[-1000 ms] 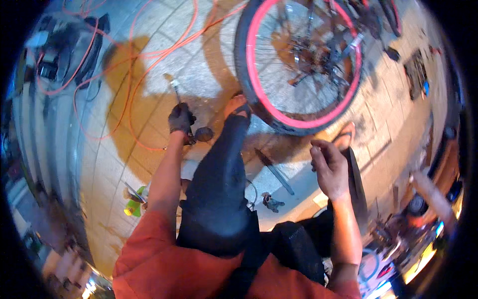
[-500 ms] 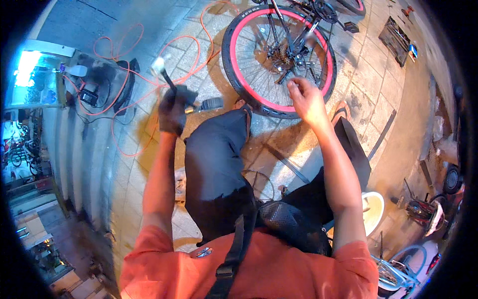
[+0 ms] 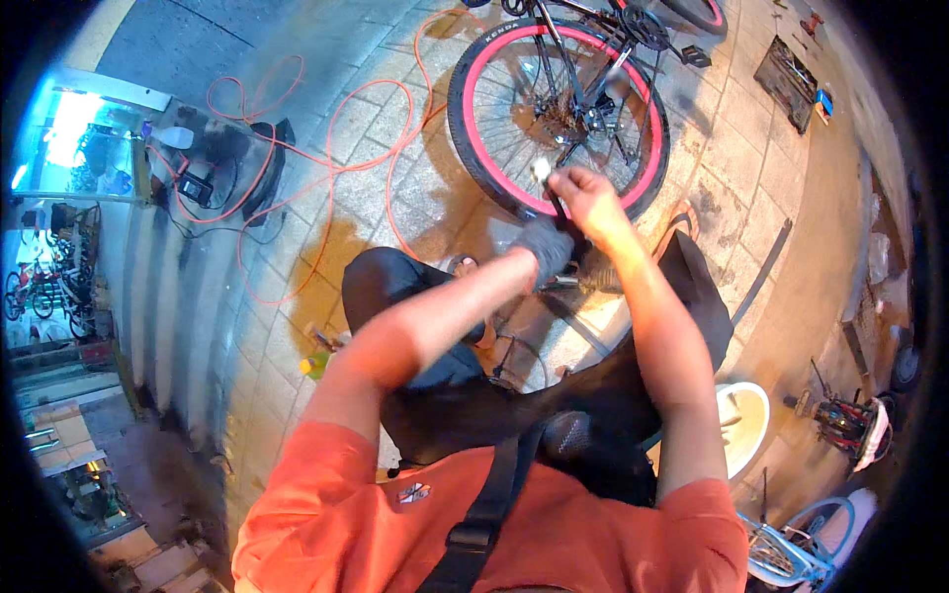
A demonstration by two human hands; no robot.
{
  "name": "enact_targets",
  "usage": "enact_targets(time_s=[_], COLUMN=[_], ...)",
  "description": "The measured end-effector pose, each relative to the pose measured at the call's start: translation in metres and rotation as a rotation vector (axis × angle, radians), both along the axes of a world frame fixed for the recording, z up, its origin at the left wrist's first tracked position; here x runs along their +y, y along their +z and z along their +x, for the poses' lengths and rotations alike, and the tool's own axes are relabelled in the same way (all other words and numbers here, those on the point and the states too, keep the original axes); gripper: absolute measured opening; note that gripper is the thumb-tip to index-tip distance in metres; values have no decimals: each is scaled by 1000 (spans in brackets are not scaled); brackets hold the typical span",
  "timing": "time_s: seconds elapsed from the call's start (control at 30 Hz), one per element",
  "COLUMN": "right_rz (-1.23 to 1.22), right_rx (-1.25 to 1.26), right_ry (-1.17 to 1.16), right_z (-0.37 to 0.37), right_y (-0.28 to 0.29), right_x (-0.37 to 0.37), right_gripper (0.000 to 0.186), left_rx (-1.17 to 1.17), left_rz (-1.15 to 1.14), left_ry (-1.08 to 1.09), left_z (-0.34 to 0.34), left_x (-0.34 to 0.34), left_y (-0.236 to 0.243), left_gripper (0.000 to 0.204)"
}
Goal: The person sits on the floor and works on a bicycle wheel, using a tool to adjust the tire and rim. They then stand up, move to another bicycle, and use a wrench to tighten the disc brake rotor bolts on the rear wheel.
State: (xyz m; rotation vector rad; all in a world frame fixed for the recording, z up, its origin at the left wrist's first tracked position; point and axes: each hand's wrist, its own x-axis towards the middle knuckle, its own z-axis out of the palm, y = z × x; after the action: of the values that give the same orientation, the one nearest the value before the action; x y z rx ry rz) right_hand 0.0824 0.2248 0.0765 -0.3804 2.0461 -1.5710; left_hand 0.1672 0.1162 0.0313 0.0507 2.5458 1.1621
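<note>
My left hand (image 3: 544, 249), in a dark grey glove, is closed just in front of the bicycle wheel (image 3: 481, 163), which has a pink rim and black tyre. From its grip rises a short black rod with a whitish tip (image 3: 541, 170). A brush with a metal band and brownish bristles (image 3: 599, 276) sticks out of the same hand to the right. My bare right hand (image 3: 590, 203) has its fingers closed at the rod's upper end, beside the whitish tip. What kind of tool the rod is, I cannot make out.
An orange hose (image 3: 381, 163) lies looped on the paving at left. A tool case (image 3: 788, 83) sits at far right, with a long flat bar (image 3: 761, 277) nearer. A white basin (image 3: 756, 420) stands by my right leg. A yellow-capped bottle (image 3: 314, 366) is beside my left leg.
My left hand has swung right with the rod and brush, from beside my left knee to in front of the wheel. My right hand has come slightly lower and meets the rod.
</note>
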Motion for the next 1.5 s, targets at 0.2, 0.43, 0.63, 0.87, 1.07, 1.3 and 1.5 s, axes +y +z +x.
enact_targets(time_s=[0.2,0.43,0.63,0.87,1.07,1.3,1.5], right_rz=[-40,104,552,776,765,689,496], right_rx=[-257,-384,119,168,338,328,-108], right_ry=[189,-168,-97,75,95,198,137], right_z=[24,-6,-49,-70,-59,-61,-96], right_y=[-71,-151,-188,-154,-172,-182,-200], right_x=[-1,6,-55,-95,-105,-100,-103], right_gripper=[43,34,45,34,28,34,69], left_rx=[109,-342,-394,-357,-383,-347,-289], left_rz=[-143,-85,338,695,739,539,551], left_ry=[62,38,1130,1029,1066,935,953], left_z=[13,-15,-29,-52,-55,-65,-68], left_x=[8,-62,-151,-159,-163,-157,-154], left_y=[-83,-71,-149,-171,-186,-144,-153], left_gripper=[31,48,65,41,34,41,31])
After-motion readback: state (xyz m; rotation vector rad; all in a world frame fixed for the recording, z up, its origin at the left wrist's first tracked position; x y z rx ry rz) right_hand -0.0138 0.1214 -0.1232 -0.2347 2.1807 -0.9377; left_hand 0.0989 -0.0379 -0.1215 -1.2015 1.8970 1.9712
